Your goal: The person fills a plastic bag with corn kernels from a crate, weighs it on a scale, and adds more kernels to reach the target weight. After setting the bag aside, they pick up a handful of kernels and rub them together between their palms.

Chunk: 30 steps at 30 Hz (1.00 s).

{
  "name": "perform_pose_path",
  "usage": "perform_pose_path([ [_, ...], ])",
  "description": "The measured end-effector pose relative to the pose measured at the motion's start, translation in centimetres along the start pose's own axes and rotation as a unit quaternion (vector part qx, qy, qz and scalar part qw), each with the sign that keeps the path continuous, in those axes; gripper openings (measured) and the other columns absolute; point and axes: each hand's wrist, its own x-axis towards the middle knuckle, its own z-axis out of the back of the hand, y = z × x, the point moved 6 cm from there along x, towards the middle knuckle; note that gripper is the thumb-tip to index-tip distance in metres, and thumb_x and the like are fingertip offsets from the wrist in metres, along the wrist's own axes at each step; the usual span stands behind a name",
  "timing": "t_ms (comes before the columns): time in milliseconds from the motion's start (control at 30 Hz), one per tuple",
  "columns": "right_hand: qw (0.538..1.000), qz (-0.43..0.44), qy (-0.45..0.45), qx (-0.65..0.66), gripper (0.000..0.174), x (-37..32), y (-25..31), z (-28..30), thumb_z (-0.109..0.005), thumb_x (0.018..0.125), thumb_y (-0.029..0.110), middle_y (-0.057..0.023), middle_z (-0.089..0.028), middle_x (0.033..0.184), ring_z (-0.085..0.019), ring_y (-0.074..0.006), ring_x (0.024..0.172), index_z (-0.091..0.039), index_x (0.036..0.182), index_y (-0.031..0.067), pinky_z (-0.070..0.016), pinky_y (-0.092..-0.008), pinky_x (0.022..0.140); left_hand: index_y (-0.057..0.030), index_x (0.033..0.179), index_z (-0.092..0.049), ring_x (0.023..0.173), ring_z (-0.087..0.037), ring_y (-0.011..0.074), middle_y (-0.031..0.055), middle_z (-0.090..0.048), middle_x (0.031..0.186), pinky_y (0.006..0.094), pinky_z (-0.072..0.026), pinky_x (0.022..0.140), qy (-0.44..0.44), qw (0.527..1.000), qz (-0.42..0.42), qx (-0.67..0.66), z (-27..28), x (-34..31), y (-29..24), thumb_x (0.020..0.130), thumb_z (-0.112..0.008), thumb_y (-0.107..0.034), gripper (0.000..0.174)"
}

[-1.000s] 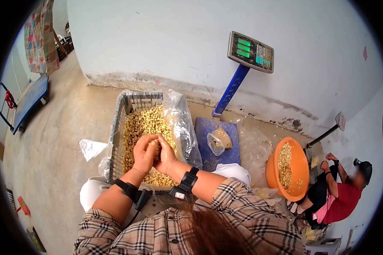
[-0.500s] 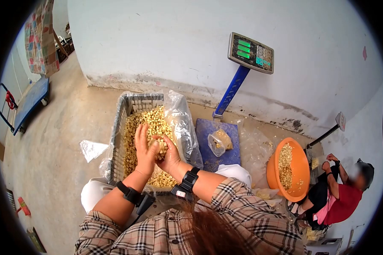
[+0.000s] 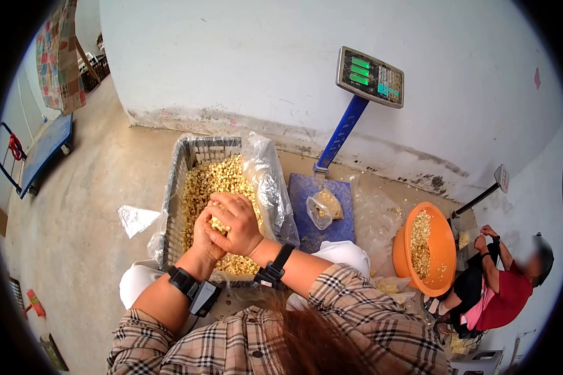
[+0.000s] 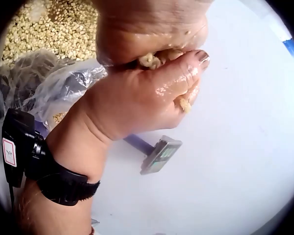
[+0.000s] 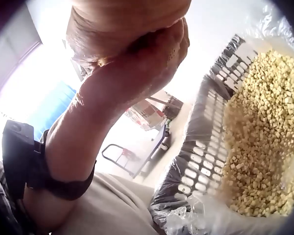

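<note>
Over the crate, my two hands press together around a clump of small pale-yellow diced pieces (image 3: 218, 225). My right hand (image 3: 242, 220) lies over the top with its fingers curled round the clump. Underneath and to the left, my left hand (image 3: 204, 239) grips the same clump from its side. In the left wrist view, a few pieces (image 4: 149, 60) poke out between the wet-looking hands, and another bit (image 4: 185, 105) sticks to the fingers. Most of the clump is hidden by the palms. Below the hands, loose pieces (image 5: 264, 122) of the same sort fill the plastic-lined grey crate (image 3: 171, 206).
Right of the crate is a blue platform scale (image 3: 300, 231) with a lit display (image 3: 369, 76) and a bag of pieces (image 3: 326, 205). Farther right stand an orange basin (image 3: 443, 250) and a seated person (image 3: 503, 287). A blue trolley (image 3: 47, 150) stands far left.
My hands came apart somewhat half a second ago, left fingers straight and the clump showing. Now they are clasped round it again, the right hand turned over the top.
</note>
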Motion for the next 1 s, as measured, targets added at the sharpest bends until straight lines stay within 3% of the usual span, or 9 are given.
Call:
perform_pose_path([
  [33,1.000,0.023,0.003,-0.015,0.032,-0.4,-0.3,-0.4,-0.060,0.068,0.028,-0.0110,-0.055,0.102,-0.051,-0.0288,0.096,-0.059,0.092,0.0068,-0.0358,-0.0413,0.086,-0.0076,0.107,-0.049,0.101,-0.050,0.0231,0.0084,-0.052,0.106,0.0379,-0.0408,0.088,0.046,0.998,-0.028,-0.019,0.1,0.4,-0.3,0.084,-0.044,-0.047,0.046],
  [233,0.998,0.063,-0.013,-0.024,0.020,-1.0,0.2,-0.8,-0.060,0.067,0.017,-0.0090,-0.057,0.092,-0.054,-0.0269,0.087,-0.060,0.084,0.0050,-0.0398,-0.0406,0.083,-0.0108,0.094,-0.055,0.091,-0.053,0.0213,0.0074,-0.056,0.100,0.0371,-0.0431,0.081,0.013,0.984,-0.079,0.161,0.9,-0.8,-0.4,0.081,-0.048,-0.040,0.033],
  [333,0.996,0.080,-0.017,-0.018,0.015,-0.9,0.4,-0.8,-0.059,0.067,0.015,-0.0079,-0.056,0.087,-0.054,-0.0254,0.083,-0.059,0.078,0.0046,-0.0410,-0.0382,0.080,-0.0091,0.094,-0.055,0.084,-0.056,0.0183,0.0067,-0.058,0.092,0.0339,-0.0474,0.073,-0.027,1.000,0.001,0.013,-2.4,-2.7,-0.4,0.080,-0.055,-0.031,0.026],
  [433,0.996,0.080,-0.010,-0.025,0.012,-0.8,0.4,-0.5,-0.059,0.066,0.014,-0.0071,-0.056,0.083,-0.053,-0.0243,0.080,-0.057,0.074,0.0049,-0.0420,-0.0373,0.078,-0.0066,0.108,-0.050,0.098,-0.053,0.0238,0.0116,-0.054,0.106,0.0370,-0.0432,0.086,0.038,0.999,-0.003,0.003,-4.4,-3.5,-0.3,0.083,-0.039,-0.054,0.055],
  [533,0.996,0.085,-0.020,-0.032,0.011,-0.9,0.3,-0.3,-0.059,0.065,0.013,-0.0065,-0.055,0.081,-0.053,-0.0238,0.079,-0.057,0.072,0.0052,-0.0421,-0.0368,0.075,-0.0061,0.109,-0.051,0.098,-0.053,0.0216,0.0103,-0.055,0.105,0.0354,-0.0439,0.085,0.061,0.997,0.053,0.015,-3.7,-3.4,0.3,0.082,-0.043,-0.054,0.055],
  [700,0.994,0.096,-0.014,-0.051,0.012,-1.3,0.8,-0.1,-0.059,0.061,0.011,-0.0070,-0.055,0.079,-0.054,-0.0243,0.079,-0.058,0.071,0.0043,-0.0425,-0.0367,0.070,-0.0062,0.108,-0.051,0.095,-0.054,0.0187,0.0076,-0.055,0.103,0.0331,-0.0451,0.082,0.066,0.991,0.055,0.102,-2.1,-2.8,0.3,0.081,-0.052,-0.044,0.046],
  [1000,0.992,0.099,-0.013,-0.074,0.013,-1.5,1.3,0.1,-0.057,0.064,0.018,-0.0053,-0.054,0.083,-0.051,-0.0234,0.083,-0.056,0.073,0.0078,-0.0383,-0.0372,0.076,-0.0048,0.106,-0.051,0.093,-0.055,0.0193,0.0089,-0.056,0.100,0.0329,-0.0463,0.080,0.080,0.983,0.075,0.146,-2.6,-3.5,-0.1,0.077,-0.060,-0.041,0.047],
])
